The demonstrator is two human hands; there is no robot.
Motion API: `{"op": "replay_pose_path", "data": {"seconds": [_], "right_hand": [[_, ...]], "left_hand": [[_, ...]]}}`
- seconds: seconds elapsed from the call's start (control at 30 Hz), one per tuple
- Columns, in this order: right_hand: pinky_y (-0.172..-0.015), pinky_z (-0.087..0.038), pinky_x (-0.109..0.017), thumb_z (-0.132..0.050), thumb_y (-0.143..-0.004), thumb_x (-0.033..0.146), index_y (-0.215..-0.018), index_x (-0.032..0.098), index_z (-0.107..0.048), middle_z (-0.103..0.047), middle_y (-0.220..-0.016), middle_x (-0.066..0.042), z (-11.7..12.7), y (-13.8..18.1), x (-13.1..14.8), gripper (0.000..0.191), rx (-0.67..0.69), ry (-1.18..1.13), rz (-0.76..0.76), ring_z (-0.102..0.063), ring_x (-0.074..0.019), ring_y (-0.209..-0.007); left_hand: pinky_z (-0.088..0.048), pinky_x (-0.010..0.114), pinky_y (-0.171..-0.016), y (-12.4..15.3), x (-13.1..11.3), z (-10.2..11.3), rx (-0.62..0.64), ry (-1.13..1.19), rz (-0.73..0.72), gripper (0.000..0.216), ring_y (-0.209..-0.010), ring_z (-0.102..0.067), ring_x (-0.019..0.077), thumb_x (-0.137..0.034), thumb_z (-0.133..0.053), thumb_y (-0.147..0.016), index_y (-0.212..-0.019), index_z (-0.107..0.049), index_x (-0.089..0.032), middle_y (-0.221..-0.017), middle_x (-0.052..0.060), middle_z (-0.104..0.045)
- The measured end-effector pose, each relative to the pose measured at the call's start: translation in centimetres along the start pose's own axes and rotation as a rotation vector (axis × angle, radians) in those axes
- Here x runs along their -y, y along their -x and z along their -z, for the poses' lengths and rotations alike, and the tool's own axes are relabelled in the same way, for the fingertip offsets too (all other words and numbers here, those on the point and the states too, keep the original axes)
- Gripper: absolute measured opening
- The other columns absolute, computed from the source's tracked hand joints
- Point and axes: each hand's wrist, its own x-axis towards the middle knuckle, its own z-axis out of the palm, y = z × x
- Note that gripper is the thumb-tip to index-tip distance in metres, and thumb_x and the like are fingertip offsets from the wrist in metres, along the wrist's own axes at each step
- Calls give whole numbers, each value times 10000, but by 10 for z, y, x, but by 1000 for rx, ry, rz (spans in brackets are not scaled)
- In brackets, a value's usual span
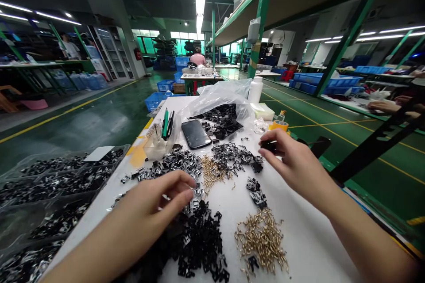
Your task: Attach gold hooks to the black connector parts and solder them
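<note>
My left hand (159,205) reaches over the white table (308,247), its fingertips pinched on a small silver metal clip at the edge of a heap of silver clips (175,163). My right hand (295,163) is raised over the table's right side, fingers closed on a small black plastic part (267,145). Between the hands lie a pile of brass springs (214,170) and a heap of dark parts (234,154). Nearer me sit a pile of black plastic pieces (199,241) and a second brass spring pile (262,239).
A black phone (195,134), a clear cup of tools (162,139), a plastic bag of black parts (221,117), a white bottle (255,89) and yellow tape (279,126) stand farther back. Clear trays of parts (49,194) lie left. People work at distant benches.
</note>
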Motion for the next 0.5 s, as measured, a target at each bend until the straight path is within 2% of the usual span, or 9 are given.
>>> {"op": "replay_pose_path", "data": {"seconds": [0.07,0.13,0.17,0.23,0.3,0.37,0.43,0.5], "right_hand": [[-737,-498,-274,-463,-903,254,-1008,219,-454,-625,-954,-49,-14,8,18,111,-21,-125,107,-611,-155,-840],[-770,-502,-266,-467,-892,163,-1035,213,-478,-644,-934,-45,-31,17,38,152,-33,-321,348,-616,-144,-861],[-798,-500,-281,-460,-887,133,-1054,208,-489,-650,-945,-55,-38,21,45,185,-26,-375,473,-612,-150,-888],[-842,-496,-294,-487,-865,132,-1095,207,-489,-644,-1011,-71,-46,24,53,242,46,-447,576,-595,-161,-960],[-870,-490,-281,-528,-854,208,-1153,218,-459,-621,-1088,-68,-42,19,47,307,113,-410,495,-575,-157,-1021],[-867,-486,-282,-491,-884,292,-1168,234,-445,-606,-1111,-55,-32,10,29,293,108,-202,318,-572,-155,-1028],[-792,-491,-322,-400,-925,290,-1073,227,-504,-613,-1040,-61,-23,1,7,191,78,86,149,-595,-182,-942],[-655,-476,-354,-450,-887,252,-975,203,-560,-613,-961,-88,-22,-5,-12,149,116,228,73,-611,-220,-787]], "left_hand": [[-459,308,-755,-1,-4,-19,68,361,-2,378,-898,-605,217,-472,-578,-819,-1150,-554,-291,-1059,33,-647],[-488,318,-803,-3,-6,-36,231,762,37,487,-970,-601,214,-458,-602,-811,-1253,-491,-287,-1167,53,-604],[-502,305,-774,-6,-5,-43,273,902,46,501,-905,-618,199,-448,-645,-781,-1224,-525,-246,-1087,61,-629],[-513,273,-738,-10,-4,-50,305,1009,131,477,-823,-627,164,-368,-678,-780,-1208,-548,-201,-938,51,-647],[-519,246,-707,-13,-4,-49,265,1047,210,462,-781,-627,140,-309,-688,-784,-1211,-549,-200,-906,41,-644],[-525,222,-678,-14,-5,-43,202,1091,260,426,-736,-624,114,-270,-691,-786,-1188,-566,-207,-940,41,-644],[-525,199,-636,-15,-8,-36,146,1139,291,370,-660,-606,85,-235,-698,-778,-1134,-601,-196,-935,41,-650],[-521,185,-592,-14,-11,-31,106,1170,315,338,-604,-586,72,-215,-707,-767,-1094,-623,-185,-890,38,-657]]}}
